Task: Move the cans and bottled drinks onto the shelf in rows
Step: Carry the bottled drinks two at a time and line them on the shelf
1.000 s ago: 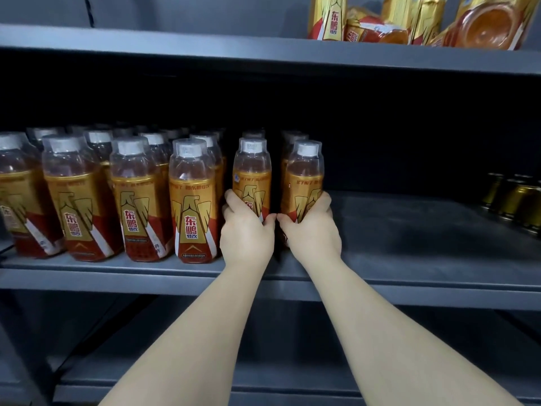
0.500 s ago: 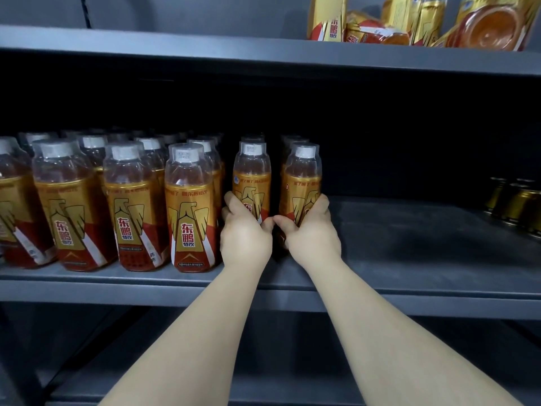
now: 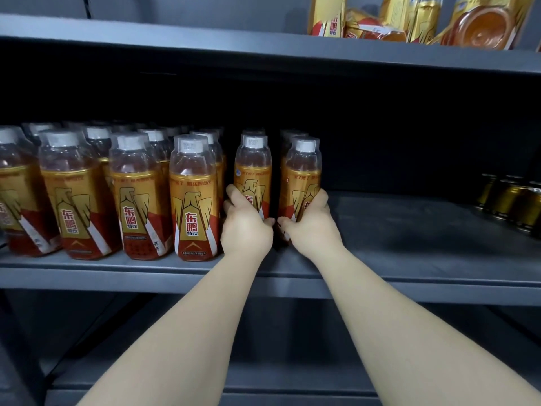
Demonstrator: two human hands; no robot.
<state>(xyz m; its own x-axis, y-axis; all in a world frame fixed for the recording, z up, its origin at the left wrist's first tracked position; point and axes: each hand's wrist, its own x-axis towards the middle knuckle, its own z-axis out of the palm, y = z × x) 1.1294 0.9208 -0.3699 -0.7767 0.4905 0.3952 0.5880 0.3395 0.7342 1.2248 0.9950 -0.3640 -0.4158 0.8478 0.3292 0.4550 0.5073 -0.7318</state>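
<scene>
On the grey metal shelf point(image 3: 409, 247), right at the action, the left hand point(image 3: 246, 230) was wrapped low round a white-capped clear plastic bottle point(image 3: 253, 174) of amber drink with a gold-and-red label. Its fingers curled at the bottle's left flank and its thumb lay across the front. Thumb almost to thumb beside it, the right hand point(image 3: 311, 227) gripped a matching bottle point(image 3: 303, 174) in mirror fashion.

Both bottles stood upright, set back from the shelf's front lip, with their bases hidden behind the hands. That low grip looked chosen to keep tall bottles from toppling as they went in, and one bottle per hand fed two lanes at once. Labels faced forward, shop-style.

So that was two hands and two held bottles. Behind each held bottle at least one more cap showed in the dark.

Left of the left hand ran the front row of bottles point(image 3: 193, 200), four counted, with the farthest cut by the frame edge. More caps lined up behind them, too dim to count.

Right of the right hand came bare shelf, then, well apart, short gold metal cans point(image 3: 509, 200). At least three showed, again clipped by the edge. Drinks seemed grouped by kind.

Above the hands, on the upper grey shelf point(image 3: 263, 54), at least four gold-and-red bottles point(image 3: 377, 27) sat jumbled, some lying down.
</scene>
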